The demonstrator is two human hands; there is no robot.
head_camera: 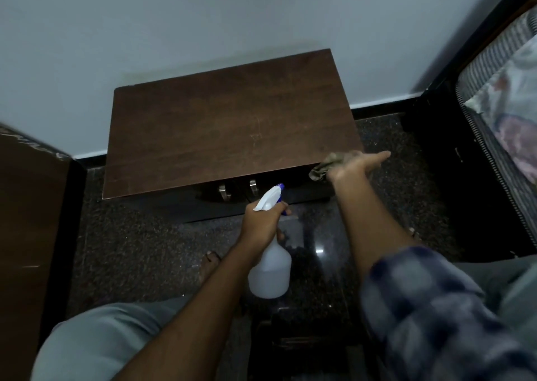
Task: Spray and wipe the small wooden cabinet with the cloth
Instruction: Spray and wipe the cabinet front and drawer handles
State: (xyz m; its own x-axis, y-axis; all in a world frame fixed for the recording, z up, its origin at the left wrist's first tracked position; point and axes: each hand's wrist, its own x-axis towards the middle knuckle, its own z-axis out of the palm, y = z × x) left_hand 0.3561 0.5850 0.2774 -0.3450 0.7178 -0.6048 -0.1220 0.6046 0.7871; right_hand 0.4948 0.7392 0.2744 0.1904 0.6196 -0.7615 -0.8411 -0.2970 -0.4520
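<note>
Fingers (279,207) of the left hand (260,220) are curled round the neck of a spray bottle (270,270), held before the small wooden cabinet (226,130) set against the wall (203,17). A crumpled cloth (325,164) is gripped by the right hand (353,167) at the cabinet's near right corner, one finger extended.

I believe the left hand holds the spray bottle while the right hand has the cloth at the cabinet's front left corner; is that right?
Not quite: the head view shows the right hand with the cloth at the cabinet's front right corner, not the front left. The left hand does hold the spray bottle.
</note>
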